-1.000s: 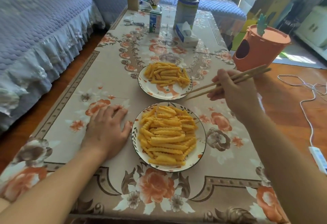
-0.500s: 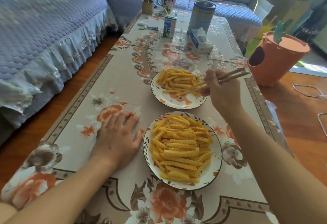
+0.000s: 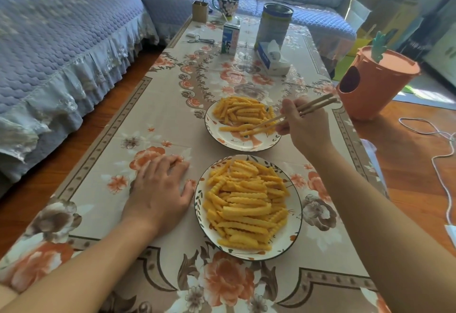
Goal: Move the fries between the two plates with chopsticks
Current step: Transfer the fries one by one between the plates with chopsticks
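Two floral plates of crinkle-cut fries stand on the table. The near plate [image 3: 296,216] holds a large heap of fries [image 3: 246,204]. The far plate [image 3: 237,144] holds a smaller pile of fries [image 3: 240,112]. My right hand [image 3: 304,127] grips a pair of wooden chopsticks [image 3: 288,116], whose tips reach down among the fries at the front of the far plate. Whether the tips pinch a fry I cannot tell. My left hand [image 3: 159,189] rests flat on the tablecloth just left of the near plate.
At the far end of the table stand a milk carton [image 3: 230,38], a tall tin [image 3: 274,25], a tissue pack [image 3: 271,58], a mug [image 3: 227,5] and a small box [image 3: 200,11]. An orange bin [image 3: 370,88] stands on the floor to the right, a sofa to the left.
My right hand has moved forward and down, bringing the chopstick tips from beside the far plate into its fries. My left hand has stayed flat on the table.
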A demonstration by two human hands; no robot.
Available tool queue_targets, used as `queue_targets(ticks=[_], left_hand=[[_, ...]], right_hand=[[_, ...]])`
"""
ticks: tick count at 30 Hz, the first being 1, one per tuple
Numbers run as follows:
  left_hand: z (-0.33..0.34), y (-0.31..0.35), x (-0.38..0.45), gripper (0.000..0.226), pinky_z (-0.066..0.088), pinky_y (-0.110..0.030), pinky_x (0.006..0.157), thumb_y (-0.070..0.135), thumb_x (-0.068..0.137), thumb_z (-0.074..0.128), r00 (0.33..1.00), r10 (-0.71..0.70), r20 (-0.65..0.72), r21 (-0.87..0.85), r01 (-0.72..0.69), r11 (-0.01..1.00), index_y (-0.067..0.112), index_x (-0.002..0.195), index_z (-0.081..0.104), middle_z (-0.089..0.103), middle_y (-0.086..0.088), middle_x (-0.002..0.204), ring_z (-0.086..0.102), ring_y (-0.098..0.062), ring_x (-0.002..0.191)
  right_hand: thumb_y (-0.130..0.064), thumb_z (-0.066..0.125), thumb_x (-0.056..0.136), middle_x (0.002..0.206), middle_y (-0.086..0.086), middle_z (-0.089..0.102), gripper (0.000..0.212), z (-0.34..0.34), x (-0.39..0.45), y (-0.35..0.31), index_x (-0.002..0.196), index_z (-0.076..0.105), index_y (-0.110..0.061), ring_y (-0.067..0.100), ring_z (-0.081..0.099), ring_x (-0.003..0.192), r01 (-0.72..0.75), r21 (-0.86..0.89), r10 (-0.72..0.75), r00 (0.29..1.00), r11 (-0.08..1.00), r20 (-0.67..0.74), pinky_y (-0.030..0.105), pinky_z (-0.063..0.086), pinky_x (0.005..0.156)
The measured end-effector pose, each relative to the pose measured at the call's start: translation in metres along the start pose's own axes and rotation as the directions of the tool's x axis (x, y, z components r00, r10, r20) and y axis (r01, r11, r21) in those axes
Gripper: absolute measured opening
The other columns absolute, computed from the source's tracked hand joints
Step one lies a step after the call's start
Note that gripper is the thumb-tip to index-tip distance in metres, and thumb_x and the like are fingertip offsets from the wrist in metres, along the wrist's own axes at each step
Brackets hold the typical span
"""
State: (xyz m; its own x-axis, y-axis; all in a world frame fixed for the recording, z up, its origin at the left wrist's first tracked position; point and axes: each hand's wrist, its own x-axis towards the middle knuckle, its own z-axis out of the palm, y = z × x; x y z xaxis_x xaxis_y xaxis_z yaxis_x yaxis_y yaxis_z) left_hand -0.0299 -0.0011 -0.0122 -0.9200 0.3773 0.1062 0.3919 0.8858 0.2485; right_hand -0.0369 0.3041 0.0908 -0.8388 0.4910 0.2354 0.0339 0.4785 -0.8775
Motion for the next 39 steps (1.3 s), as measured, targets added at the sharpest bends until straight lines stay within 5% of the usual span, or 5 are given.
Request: queue_targets(ticks=[9,15,23,30,39], left_hand=[[-0.004,0.001,-0.001,0.057,0.027,-0.047,0.12,0.057,0.092,0.031,1.0,-0.013,0.009,-0.005,0.013,1.0,0.031,0.139,0.051,0.047,0.001,0.145,0.034,-0.022,0.141],[-0.002,0.003,-0.001,0.056,0.028,-0.049,0.119,0.054,0.093,0.036,1.0,-0.016,-0.006,-0.001,0.016,1.0,0.029,0.14,0.053,0.049,-0.002,0.145,0.037,-0.025,0.139],[-0.002,0.007,-0.001,0.046,0.028,-0.049,0.118,0.042,0.099,0.055,0.999,-0.04,-0.019,0.006,0.04,0.999,0.024,0.142,0.056,0.05,-0.004,0.147,0.036,-0.027,0.14],[-0.003,0.007,0.0,0.06,0.027,-0.049,0.118,0.054,0.093,0.038,0.999,-0.035,-0.01,0.0,0.035,0.999,0.026,0.144,0.054,0.049,-0.003,0.148,0.035,-0.026,0.14],[-0.001,0.006,0.0,0.059,0.031,-0.049,0.116,0.053,0.093,0.037,1.0,-0.013,-0.005,0.021,0.014,1.0,0.025,0.14,0.055,0.05,-0.004,0.144,0.038,-0.026,0.137]], right_hand=[[-0.035,0.052,0.106,0.065,0.011,0.07,0.038,-0.021,-0.02,-0.003,0.082,0.066,-0.009,0.022,0.07,0.052,-0.042,0.039,0.043,0.998,0.998,-0.045,0.037,0.062,0.056],[-0.034,0.049,0.107,0.055,0.007,0.067,0.041,-0.074,-0.069,-0.017,0.08,0.063,-0.007,0.024,0.067,0.048,0.005,0.255,0.013,0.998,0.967,-0.067,0.034,0.06,0.05],[-0.028,0.053,0.105,0.056,0.022,0.063,0.041,-0.114,-0.1,-0.024,0.076,0.063,-0.001,0.03,0.065,0.045,0.005,0.093,-0.015,0.994,0.996,0.107,0.033,0.054,0.047],[-0.022,0.058,0.103,0.06,0.015,0.067,0.033,-0.107,-0.11,-0.024,0.08,0.067,0.0,0.017,0.065,0.044,0.032,0.025,-0.036,0.98,0.999,0.197,0.022,0.051,0.046],[-0.025,0.053,0.106,0.059,0.01,0.068,0.033,-0.104,-0.077,-0.019,0.086,0.069,-0.005,0.031,0.071,0.055,0.01,0.231,-0.003,1.0,0.973,-0.03,0.036,0.061,0.051]])
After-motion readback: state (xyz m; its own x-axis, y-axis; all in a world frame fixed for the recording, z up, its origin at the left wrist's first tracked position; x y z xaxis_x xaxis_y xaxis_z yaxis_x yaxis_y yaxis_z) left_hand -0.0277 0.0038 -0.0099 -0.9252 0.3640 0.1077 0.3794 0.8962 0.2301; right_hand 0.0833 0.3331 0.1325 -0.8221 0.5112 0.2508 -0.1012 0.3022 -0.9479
